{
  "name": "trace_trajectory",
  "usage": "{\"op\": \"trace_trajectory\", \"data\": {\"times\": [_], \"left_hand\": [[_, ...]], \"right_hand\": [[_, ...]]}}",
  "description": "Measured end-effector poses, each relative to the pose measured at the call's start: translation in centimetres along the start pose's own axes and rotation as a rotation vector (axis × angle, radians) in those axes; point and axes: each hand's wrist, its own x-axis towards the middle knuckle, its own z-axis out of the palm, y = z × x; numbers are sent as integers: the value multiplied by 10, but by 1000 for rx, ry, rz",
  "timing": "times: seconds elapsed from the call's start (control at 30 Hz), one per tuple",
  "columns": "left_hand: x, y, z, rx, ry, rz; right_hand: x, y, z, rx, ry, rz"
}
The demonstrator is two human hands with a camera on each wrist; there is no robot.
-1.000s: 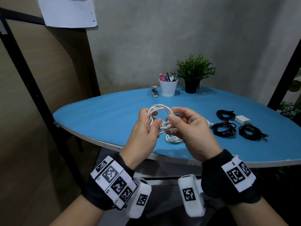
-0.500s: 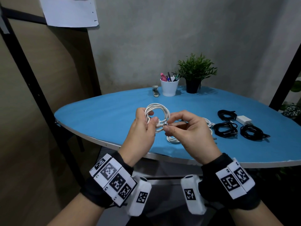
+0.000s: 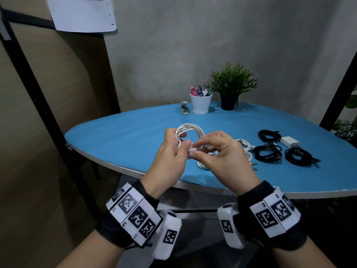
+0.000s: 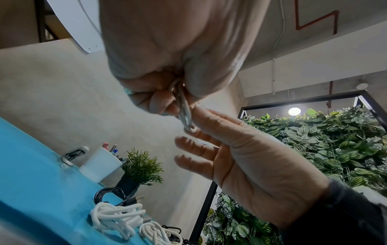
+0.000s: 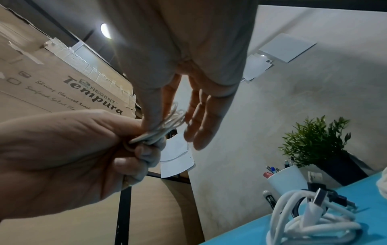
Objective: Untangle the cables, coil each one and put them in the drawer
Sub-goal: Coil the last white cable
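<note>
Held above blue surface (image 3: 119, 136): light, floppy white cable (image 3: 190, 130) coil, left hand (image 3: 170, 157) gripping bundled loops, right hand (image 3: 222, 157) pinching loose end; best held where loops cross.

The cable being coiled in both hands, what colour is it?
White. The coiled cable shows best in the head view, looping above the left hand and right hand.

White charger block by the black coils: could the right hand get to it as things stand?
Probably not yet: the right hand is pinching the white cable coil with the left hand. The path to the white charger block looks open otherwise.
</note>
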Motion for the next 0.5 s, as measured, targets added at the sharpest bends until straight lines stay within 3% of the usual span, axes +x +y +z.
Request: {"op": "trace_trajectory", "data": {"times": [0.3,0.5], "left_hand": [[1,-4,-4,76,21,66],[3,-6,-7,73,-17,67]], "right_hand": [[1,4,-3,-60,-17,29],[3,10,-12,210,-24,211]]}}
